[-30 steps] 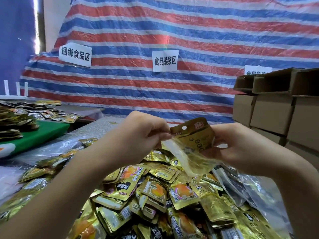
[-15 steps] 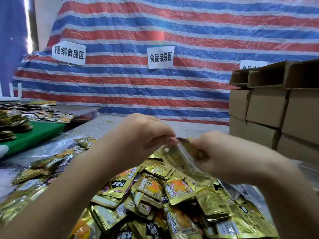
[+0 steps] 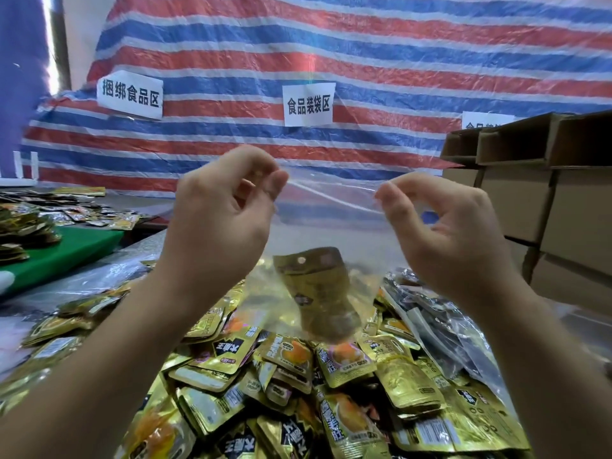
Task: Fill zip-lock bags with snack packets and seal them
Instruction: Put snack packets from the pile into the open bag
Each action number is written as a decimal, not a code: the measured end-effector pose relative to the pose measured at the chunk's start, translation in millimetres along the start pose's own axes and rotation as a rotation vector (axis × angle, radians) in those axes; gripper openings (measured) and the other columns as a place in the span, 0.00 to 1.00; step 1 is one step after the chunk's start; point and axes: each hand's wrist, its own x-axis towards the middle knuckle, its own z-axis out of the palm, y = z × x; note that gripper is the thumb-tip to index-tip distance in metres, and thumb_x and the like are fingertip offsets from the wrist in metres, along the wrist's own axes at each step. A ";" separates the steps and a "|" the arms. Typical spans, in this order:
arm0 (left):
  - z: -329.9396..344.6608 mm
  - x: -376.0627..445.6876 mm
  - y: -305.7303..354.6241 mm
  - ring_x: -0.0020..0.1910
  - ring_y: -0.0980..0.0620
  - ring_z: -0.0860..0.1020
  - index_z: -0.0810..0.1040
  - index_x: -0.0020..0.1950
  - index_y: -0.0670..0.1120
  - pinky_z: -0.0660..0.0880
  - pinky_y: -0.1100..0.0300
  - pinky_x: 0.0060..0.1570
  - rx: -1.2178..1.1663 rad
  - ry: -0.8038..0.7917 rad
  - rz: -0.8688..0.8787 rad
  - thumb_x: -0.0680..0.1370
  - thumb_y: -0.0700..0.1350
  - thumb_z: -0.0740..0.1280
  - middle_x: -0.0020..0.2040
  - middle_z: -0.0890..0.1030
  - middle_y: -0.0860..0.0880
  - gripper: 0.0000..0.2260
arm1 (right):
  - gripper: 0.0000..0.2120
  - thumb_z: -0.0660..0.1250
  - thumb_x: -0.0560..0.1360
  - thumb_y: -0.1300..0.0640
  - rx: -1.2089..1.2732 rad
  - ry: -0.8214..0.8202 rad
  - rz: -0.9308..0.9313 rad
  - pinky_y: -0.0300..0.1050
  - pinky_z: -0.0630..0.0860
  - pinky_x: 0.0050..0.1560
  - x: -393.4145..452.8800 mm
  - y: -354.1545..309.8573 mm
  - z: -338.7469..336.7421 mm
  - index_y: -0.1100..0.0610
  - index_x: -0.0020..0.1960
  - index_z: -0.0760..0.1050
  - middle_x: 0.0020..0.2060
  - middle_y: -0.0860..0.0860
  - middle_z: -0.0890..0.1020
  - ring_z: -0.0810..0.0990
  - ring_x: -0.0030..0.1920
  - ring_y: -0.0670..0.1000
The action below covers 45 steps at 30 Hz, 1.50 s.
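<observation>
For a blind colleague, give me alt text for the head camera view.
Left hand and right hand pinch the top corners of a clear zip-lock bag holding one gold foil snack packet, raised above a heap of gold foil packets; striped tarpaulin behind.

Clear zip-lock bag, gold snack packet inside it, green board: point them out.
Clear zip-lock bag (image 3: 331, 207), head view, upper film near the opening.
Gold snack packet (image 3: 318, 293), head view, packet's middle.
Green board (image 3: 63, 251), head view, top surface.

Left hand (image 3: 218, 223) raised, right hand (image 3: 447, 233) level with it (both pinching), forearms angled inward
</observation>
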 end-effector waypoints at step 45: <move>-9.7 6.6 -30.9 0.31 0.52 0.75 0.75 0.48 0.44 0.69 0.59 0.31 0.192 -0.151 -0.071 0.82 0.42 0.62 0.35 0.78 0.49 0.04 | 0.18 0.73 0.72 0.40 -0.628 -1.117 0.657 0.39 0.66 0.30 -42.3 77.7 30.4 0.52 0.48 0.71 0.41 0.45 0.76 0.74 0.37 0.44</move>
